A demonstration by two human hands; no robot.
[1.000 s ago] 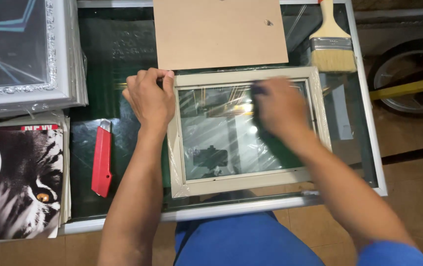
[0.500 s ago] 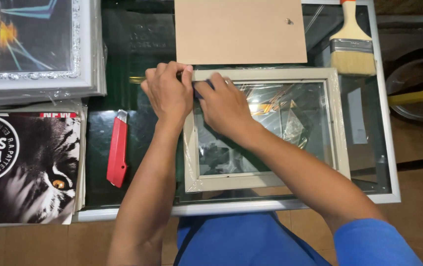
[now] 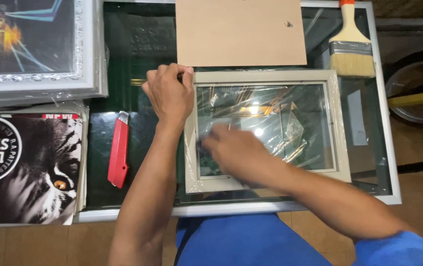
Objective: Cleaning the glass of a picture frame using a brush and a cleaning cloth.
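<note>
A beige picture frame (image 3: 265, 76) with a glass pane (image 3: 285, 123) and loose clear wrap lies flat on the glass table (image 3: 385, 148). My left hand (image 3: 169, 93) grips the frame's top-left corner and holds it down. My right hand (image 3: 231, 150), blurred by motion, presses on the lower-left part of the pane. A small dark cloth (image 3: 202, 146) peeks out under its fingers.
A brown backing board (image 3: 241, 32) lies just beyond the frame, with a wide paintbrush (image 3: 352, 51) at the far right. A red utility knife (image 3: 118, 150) sits left of my forearm. A silver-framed picture (image 3: 29, 44) and a stack of tiger prints (image 3: 29, 167) fill the left side.
My right hand swept across the pane from the right side to the top-left corner, then down to the lower left. My left hand stayed on the corner.
</note>
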